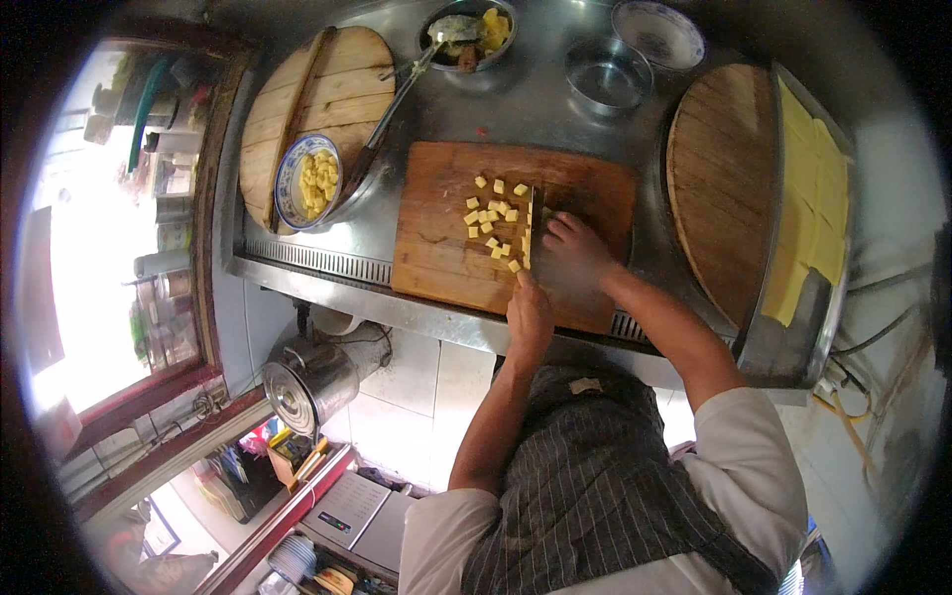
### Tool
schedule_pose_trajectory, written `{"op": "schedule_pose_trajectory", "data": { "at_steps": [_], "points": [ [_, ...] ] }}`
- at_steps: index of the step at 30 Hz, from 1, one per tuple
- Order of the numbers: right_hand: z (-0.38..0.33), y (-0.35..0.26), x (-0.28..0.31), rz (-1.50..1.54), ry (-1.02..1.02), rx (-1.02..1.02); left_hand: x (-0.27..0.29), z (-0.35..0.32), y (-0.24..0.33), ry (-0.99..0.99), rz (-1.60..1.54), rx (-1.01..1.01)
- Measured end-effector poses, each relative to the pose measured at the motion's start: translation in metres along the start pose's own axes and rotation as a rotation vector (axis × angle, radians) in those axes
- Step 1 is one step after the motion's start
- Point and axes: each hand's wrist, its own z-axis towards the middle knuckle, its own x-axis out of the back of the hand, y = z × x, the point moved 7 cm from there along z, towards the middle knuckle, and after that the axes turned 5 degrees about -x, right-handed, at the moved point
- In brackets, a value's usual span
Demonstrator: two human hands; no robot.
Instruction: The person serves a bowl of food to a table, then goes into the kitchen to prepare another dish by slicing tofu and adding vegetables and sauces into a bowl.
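Note:
My left hand [531, 315] is closed around the handle of a kitchen knife [536, 213], whose blade stands nearly edge-on over a wooden cutting board [436, 213]. Against the blade's left side lies a row of yellow pieces. Several small yellow cubes [486, 215] of a soft, tofu-like food are scattered further left on the board. On the blade's other side, my right hand [583, 253] rests low with its fingers bent close to the knife. What lies beneath those fingers is mostly hidden.
A blue-and-white bowl [281, 188] of yellow cubes sits on a round wooden lid [347, 74]. Behind are a bowl with a ladle [454, 30], a metal bowl [607, 79] and a patterned bowl [659, 35]. Rightward, a tray [783, 347] of yellow slabs overlaps another round lid [719, 178].

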Motion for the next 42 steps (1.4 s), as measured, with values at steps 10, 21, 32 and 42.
{"op": "schedule_pose_trajectory", "data": {
  "at_steps": [10, 21, 32, 42],
  "points": [
    [0.000, 0.004, 0.024, 0.174, 0.124, -0.059, 0.002, 0.000, -0.019, -0.098, -0.469, 0.210],
    [-0.008, 0.012, 0.011, 0.170, -0.073, -0.190, 0.015, -0.004, 0.025, -0.181, -0.149, 0.128],
    [-0.005, 0.011, -0.010, -0.007, -0.090, -0.082, 0.010, -0.002, 0.005, 0.038, -0.400, 0.109],
    [-0.012, 0.014, 0.009, 0.184, 0.040, -0.166, 0.022, -0.009, 0.037, -0.131, -0.133, 0.071]
  ]
}}
